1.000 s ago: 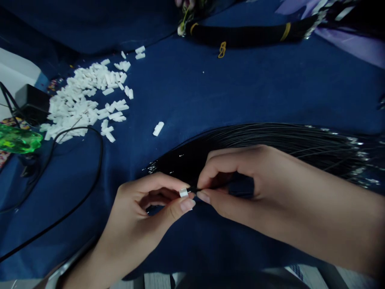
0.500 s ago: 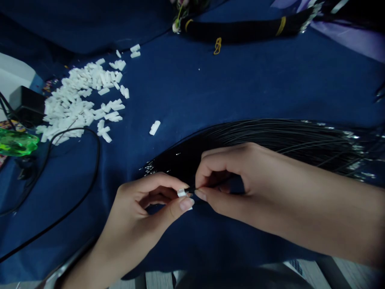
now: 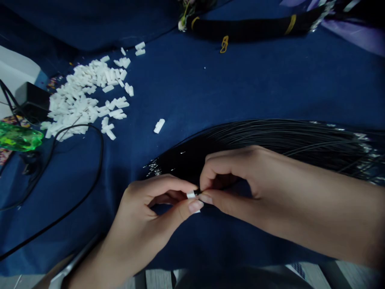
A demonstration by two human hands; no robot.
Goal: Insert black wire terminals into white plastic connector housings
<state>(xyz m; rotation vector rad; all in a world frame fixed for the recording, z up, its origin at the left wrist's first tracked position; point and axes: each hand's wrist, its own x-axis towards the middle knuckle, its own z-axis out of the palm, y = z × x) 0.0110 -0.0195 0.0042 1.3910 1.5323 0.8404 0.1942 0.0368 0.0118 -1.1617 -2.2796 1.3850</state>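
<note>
My left hand [image 3: 159, 216] pinches a small white plastic connector housing [image 3: 191, 195] between thumb and index finger. From the right, my right hand [image 3: 234, 180] grips a thin black wire [image 3: 197, 192], its end at the housing. Whether the wire end sits inside the housing I cannot tell, as fingertips cover part of it. Just behind both hands lies a loose bundle of black wires [image 3: 255, 134] with shiny metal tips at both ends. A single white connector housing [image 3: 159, 126] rests beyond my left hand.
A heap of white connector housings [image 3: 80, 94] spreads at the left, near a black adapter [image 3: 32, 100], a cable [image 3: 100, 160] and a green translucent object [image 3: 21, 136]. At the back lie a banded black wire bundle [image 3: 246, 31] and a loose yellow rubber band [image 3: 224, 44] on blue cloth [image 3: 270, 80].
The whole view has shifted slightly, so things appear a little farther right. My hands keep their grips, and the right fingertips look slightly closer to the housing.
</note>
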